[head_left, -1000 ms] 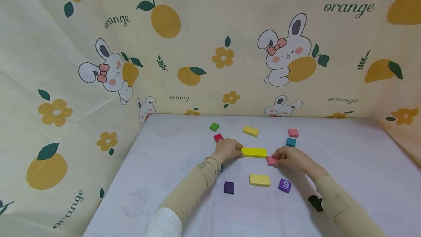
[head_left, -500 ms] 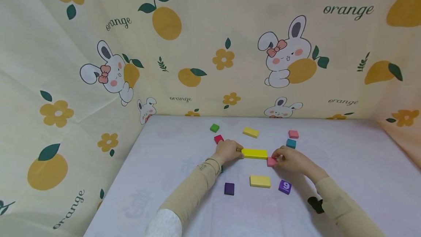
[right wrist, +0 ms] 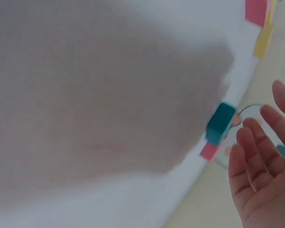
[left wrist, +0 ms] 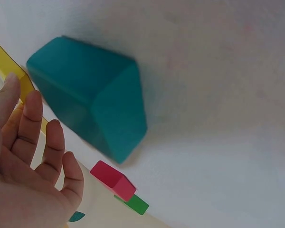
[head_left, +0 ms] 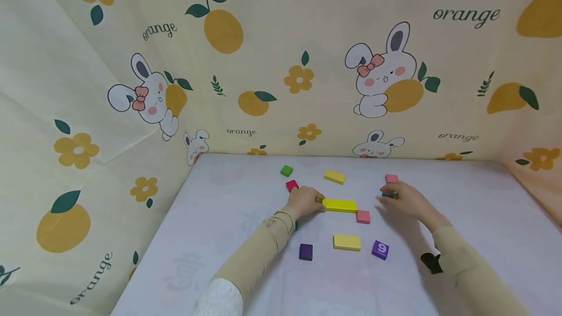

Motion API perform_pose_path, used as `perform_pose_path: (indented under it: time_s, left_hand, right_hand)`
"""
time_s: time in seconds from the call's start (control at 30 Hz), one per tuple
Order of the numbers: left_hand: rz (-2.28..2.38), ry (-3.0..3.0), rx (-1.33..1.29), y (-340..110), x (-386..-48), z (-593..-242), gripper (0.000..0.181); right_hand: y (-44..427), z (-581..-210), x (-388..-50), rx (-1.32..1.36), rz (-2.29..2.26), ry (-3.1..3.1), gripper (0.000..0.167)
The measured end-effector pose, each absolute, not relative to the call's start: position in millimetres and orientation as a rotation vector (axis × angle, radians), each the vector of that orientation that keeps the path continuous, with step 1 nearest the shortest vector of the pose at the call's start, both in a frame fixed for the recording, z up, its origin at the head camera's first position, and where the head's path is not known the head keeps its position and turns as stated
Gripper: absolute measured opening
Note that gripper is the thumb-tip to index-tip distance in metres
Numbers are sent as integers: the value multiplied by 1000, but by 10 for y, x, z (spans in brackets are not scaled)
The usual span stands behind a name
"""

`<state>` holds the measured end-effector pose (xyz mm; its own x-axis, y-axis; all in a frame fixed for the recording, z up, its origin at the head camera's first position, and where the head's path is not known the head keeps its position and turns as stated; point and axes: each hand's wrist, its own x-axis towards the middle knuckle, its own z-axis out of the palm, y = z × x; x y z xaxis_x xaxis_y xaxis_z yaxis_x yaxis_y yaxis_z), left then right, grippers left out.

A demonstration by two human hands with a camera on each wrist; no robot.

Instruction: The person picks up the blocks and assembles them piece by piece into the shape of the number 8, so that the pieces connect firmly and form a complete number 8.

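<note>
My left hand (head_left: pixel 304 201) pinches the left end of a long bright yellow block (head_left: pixel 340 205) with thumb and forefinger. Touching that block's right front corner lies a small pink block (head_left: pixel 363 216), with no hand on it. My right hand (head_left: pixel 406 200) is over a teal block (right wrist: pixel 221 122) at the right, partly covering it in the head view. In the right wrist view its fingers are relaxed and apart from this block. Another teal block (left wrist: pixel 85 90) sits close below my left hand, mostly hidden by the wrist in the head view.
Behind the left hand are a red block (head_left: pixel 291 186) and a green block (head_left: pixel 286 170). Pale yellow blocks lie at the back (head_left: pixel 335 176) and front (head_left: pixel 347 242). A dark purple block (head_left: pixel 306 252), a purple block marked 9 (head_left: pixel 380 249) and a second pink block (head_left: pixel 391 178) surround them.
My right hand has let go of the small pink block and moved back and right to the teal block. The left hand stays on the bright yellow block.
</note>
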<state>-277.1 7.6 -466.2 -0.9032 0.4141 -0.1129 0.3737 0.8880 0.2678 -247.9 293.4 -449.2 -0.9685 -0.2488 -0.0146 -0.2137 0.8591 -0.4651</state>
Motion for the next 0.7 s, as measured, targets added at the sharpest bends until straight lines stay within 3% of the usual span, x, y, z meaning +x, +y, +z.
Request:
perform_pose_path:
  time_s: [0.7]
  left_hand:
    - [376, 2895, 619, 73, -2763, -4682, 35]
  right_hand:
    - [3280, -4715, -2578, -14, -874, 2855, 56]
